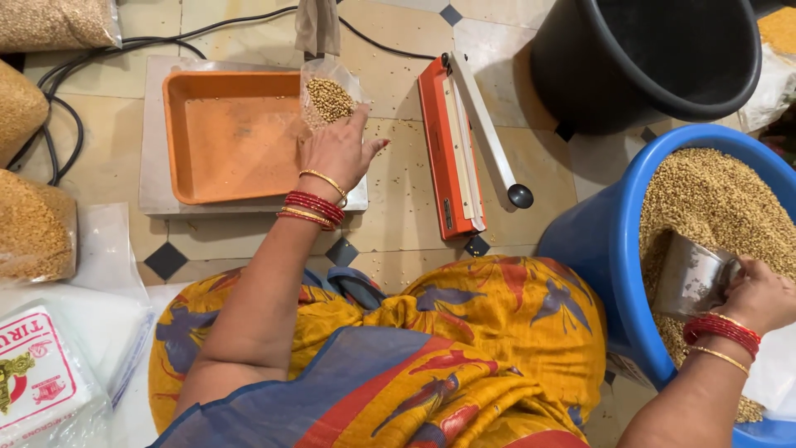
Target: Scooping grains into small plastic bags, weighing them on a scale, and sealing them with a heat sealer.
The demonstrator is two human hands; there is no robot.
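Over the orange tray (224, 141), left hand (336, 153) fingers pinch a grain pouch (327, 99) upright, unspilled; right hand (759, 294) fingers grip a steel scoop (688, 278) dug into grain.

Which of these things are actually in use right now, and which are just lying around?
In use: left hand holding small clear bag over orange tray; right hand on steel scoop in blue tub.

Lying about: heat sealer, black bucket, filled bags.

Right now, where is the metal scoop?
In the head view, the scoop is at the right, held by the right hand, inside the blue tub and dug into the grain.
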